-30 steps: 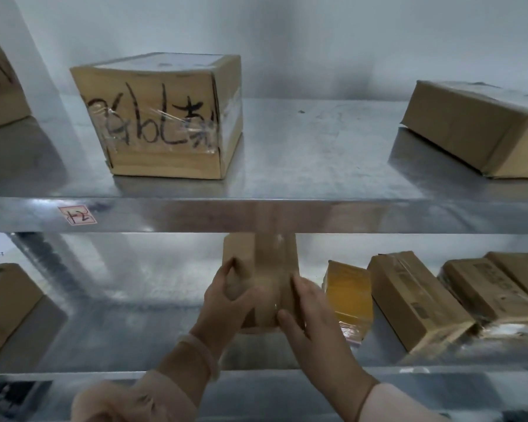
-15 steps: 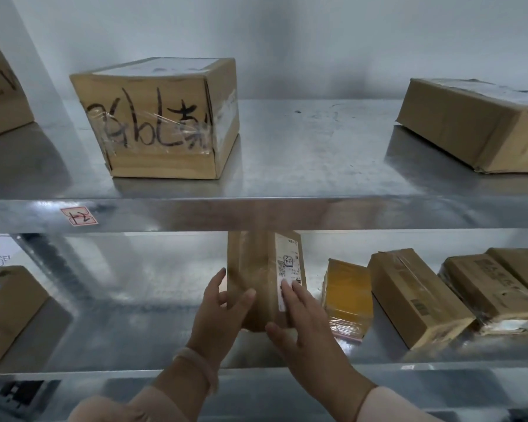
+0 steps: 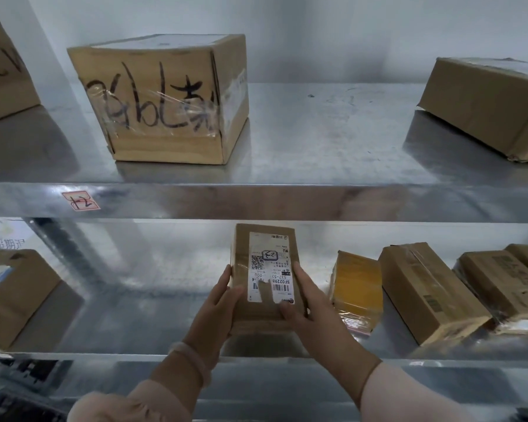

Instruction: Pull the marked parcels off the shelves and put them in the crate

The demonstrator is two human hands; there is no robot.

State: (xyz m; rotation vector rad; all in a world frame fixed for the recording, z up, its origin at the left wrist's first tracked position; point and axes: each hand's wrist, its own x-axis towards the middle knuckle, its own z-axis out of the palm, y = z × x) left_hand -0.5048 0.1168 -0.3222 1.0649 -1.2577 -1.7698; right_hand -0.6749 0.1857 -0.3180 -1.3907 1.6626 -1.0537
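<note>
Shipping label (image 3: 270, 266) on the small parcel (image 3: 241, 248): upside down to us, we read "SF0229B", "537-53", "WU" and "000", next to a QR code and a barcode.
Red tag (image 3: 80, 201) on the upper shelf edge (image 3: 287, 202): a handwritten mark we take for "12".
Far-left box (image 3: 3, 60): "CV" in black marker, cut off by the frame.
Cube box (image 3: 156, 99): a marker scrawl under tape; we make out only "b" and "L".
Wall notice (image 3: 8, 243): Chinese characters, too blurred for us to read.

Brown parcel (image 3: 265, 278), white label (image 3: 270, 266) printed black. Yellow parcel (image 3: 358, 287) beside. Tan box (image 3: 162, 99), black marker scrawl. Shelves (image 3: 317, 132) silver-grey.
</note>
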